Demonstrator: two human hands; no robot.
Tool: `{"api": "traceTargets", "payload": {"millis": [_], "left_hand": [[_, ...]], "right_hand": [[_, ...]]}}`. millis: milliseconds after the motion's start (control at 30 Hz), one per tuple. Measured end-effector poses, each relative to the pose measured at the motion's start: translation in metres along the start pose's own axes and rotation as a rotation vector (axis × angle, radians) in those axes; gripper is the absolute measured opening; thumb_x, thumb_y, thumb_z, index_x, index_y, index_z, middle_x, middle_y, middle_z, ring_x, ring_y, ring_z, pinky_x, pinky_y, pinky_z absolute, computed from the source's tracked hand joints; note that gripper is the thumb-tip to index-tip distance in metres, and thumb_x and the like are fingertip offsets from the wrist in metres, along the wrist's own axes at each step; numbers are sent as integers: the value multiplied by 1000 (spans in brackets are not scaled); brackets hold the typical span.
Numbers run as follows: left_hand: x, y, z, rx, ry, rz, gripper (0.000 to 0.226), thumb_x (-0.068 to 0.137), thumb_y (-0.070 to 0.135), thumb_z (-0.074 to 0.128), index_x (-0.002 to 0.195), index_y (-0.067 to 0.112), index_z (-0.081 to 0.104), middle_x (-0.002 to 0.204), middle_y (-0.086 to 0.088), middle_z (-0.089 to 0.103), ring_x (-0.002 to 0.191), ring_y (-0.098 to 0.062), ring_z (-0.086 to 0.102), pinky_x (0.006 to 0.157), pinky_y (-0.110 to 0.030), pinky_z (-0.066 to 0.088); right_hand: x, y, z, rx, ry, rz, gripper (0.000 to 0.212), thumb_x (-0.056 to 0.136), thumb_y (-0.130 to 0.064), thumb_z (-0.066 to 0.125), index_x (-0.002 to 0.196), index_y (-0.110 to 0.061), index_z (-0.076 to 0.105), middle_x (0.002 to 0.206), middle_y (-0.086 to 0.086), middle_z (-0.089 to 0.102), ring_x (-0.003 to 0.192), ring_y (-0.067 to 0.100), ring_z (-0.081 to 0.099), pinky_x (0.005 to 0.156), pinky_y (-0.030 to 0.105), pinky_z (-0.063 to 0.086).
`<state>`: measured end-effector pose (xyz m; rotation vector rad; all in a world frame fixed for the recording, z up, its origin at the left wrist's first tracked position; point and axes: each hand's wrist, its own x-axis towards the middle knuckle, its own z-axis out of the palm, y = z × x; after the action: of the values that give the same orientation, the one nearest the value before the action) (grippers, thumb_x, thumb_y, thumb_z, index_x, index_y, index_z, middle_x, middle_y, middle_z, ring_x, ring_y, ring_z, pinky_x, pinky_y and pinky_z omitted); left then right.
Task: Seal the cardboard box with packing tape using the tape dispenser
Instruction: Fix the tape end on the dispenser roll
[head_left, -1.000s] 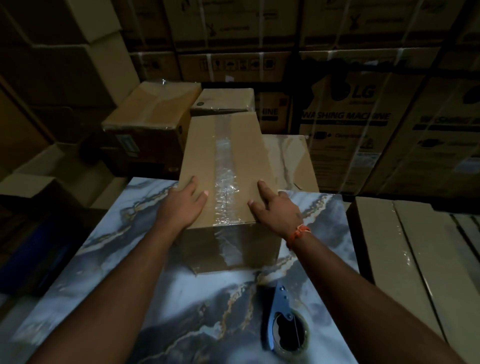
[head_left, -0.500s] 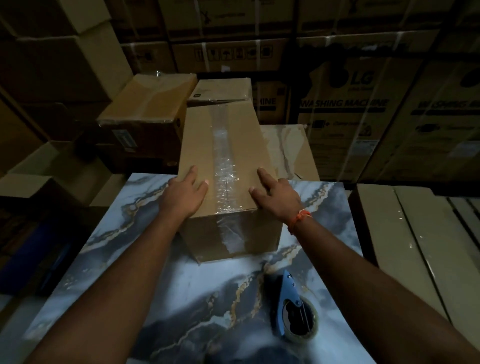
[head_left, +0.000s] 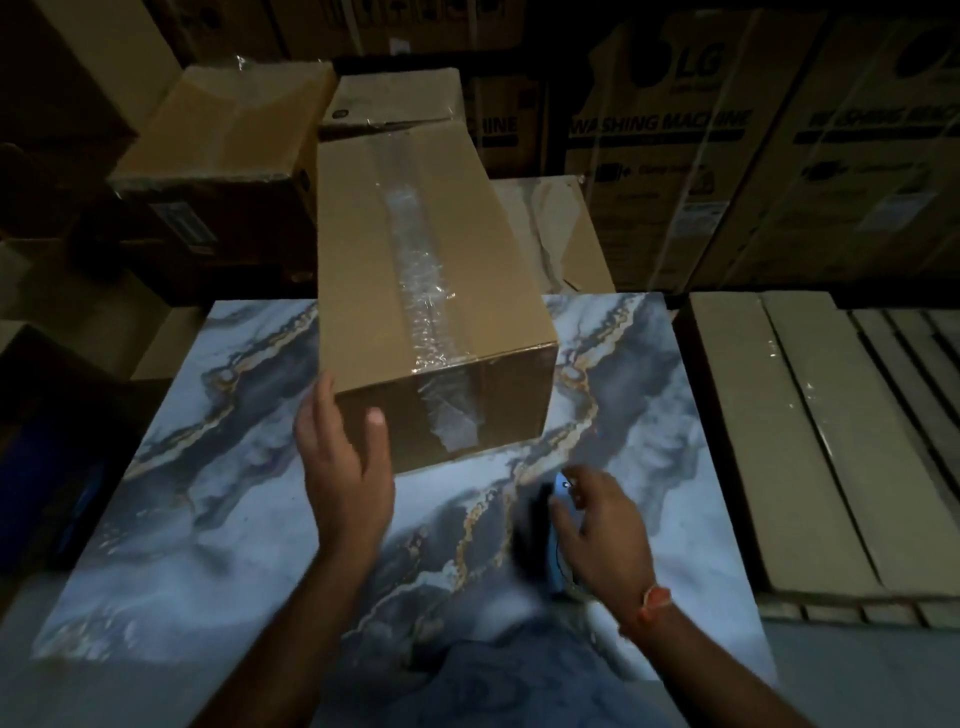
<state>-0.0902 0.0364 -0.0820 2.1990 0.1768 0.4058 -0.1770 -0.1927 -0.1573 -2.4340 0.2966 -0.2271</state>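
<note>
Taped cardboard box (head_left: 426, 270), left hand (head_left: 345, 467) open at its corner, right hand (head_left: 602, 530) open over tape dispenser (head_left: 540, 525), LG cartons (head_left: 670, 145) behind

Dim storeroom; marble-patterned tabletop (head_left: 171, 519); stacked washing-machine cartons (head_left: 675, 156) behind; flat packed boxes (head_left: 810, 441) at right.

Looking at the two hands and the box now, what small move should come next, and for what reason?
Probably the right hand should close around the tape dispenser and lift it. That hand is open, with its fingers spread over the blurred dispenser lying on the marble table. The left hand is at the near corner of the cardboard box, whose top already has one wrinkled tape strip along the middle.
</note>
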Motion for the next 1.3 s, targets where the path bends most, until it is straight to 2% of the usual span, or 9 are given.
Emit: {"api": "traceTargets", "payload": {"millis": [100, 233, 333, 433, 533, 867, 1067, 1167, 1300], "left_hand": [[-56, -20, 7, -109, 31, 34, 57, 97, 28, 55, 149, 10, 40, 154, -12, 38, 135, -21, 49, 106, -29, 44], [-91, -52, 38, -329, -362, -255, 31, 96, 24, 64, 126, 24, 57, 132, -10, 62, 117, -23, 63, 85, -8, 48], [-103, -61, 66, -434, -713, -538, 29, 98, 2, 62, 121, 18, 57, 132, -19, 63, 109, -22, 64, 83, -21, 49], [-112, -59, 85, -445, -852, -471, 33, 89, 14, 70, 118, 24, 57, 130, -10, 64, 127, -25, 60, 97, -26, 49], [-115, -45, 93, -466, -941, -356, 37, 93, 5, 68, 124, 20, 52, 124, -2, 67, 113, -9, 69, 92, -25, 56], [-99, -38, 89, -491, -802, -108, 43, 79, 31, 80, 115, 31, 56, 123, -9, 67, 117, -23, 69, 97, -55, 58], [-82, -43, 74, -593, -832, -66, 41, 89, 11, 75, 119, 30, 55, 131, -12, 63, 122, -24, 67, 97, -42, 59], [-79, -47, 67, -640, -922, -45, 41, 94, -6, 64, 125, 19, 52, 134, -4, 62, 122, -16, 67, 93, -27, 58], [-81, -36, 56, -605, -918, 30, 25, 97, 14, 60, 110, 34, 65, 121, 6, 65, 115, -17, 65, 95, -28, 54]], "right_hand": [[-31, 6, 21, -208, -157, 46, 58, 82, -52, 54, 117, -5, 56, 93, 14, 68, 85, 35, 65, 74, 41, 53], [-42, 9, 44, -345, -298, 81, 64, 79, -46, 54, 125, -3, 43, 93, 18, 70, 80, 37, 66, 70, 42, 52], [-45, 9, 49, -157, -221, 156, 49, 74, -16, 61, 115, -9, 34, 86, 17, 72, 73, 37, 68, 59, 37, 44], [-54, 9, 46, 13, -55, 177, 45, 71, -7, 71, 106, -7, 44, 91, 17, 67, 80, 39, 66, 64, 37, 49], [-66, 3, 45, 114, 38, 124, 46, 79, -12, 75, 109, -15, 40, 94, 5, 60, 80, 31, 65, 65, 22, 42], [-66, -19, 31, 247, -44, 46, 53, 81, -27, 69, 123, -17, 37, 108, -5, 48, 79, 12, 59, 68, 4, 39], [-62, -38, -8, 250, 13, 32, 42, 82, -28, 63, 119, -25, 42, 75, -6, 70, 62, 6, 66, 56, 25, 51], [-53, -26, -26, 200, 188, 67, 35, 82, -27, 69, 113, -22, 54, 94, -9, 67, 85, 3, 64, 70, 18, 49], [-34, -20, -45, 374, 60, 166, 24, 87, -26, 68, 110, -21, 65, 108, -7, 71, 100, 6, 67, 75, 20, 54]]}}
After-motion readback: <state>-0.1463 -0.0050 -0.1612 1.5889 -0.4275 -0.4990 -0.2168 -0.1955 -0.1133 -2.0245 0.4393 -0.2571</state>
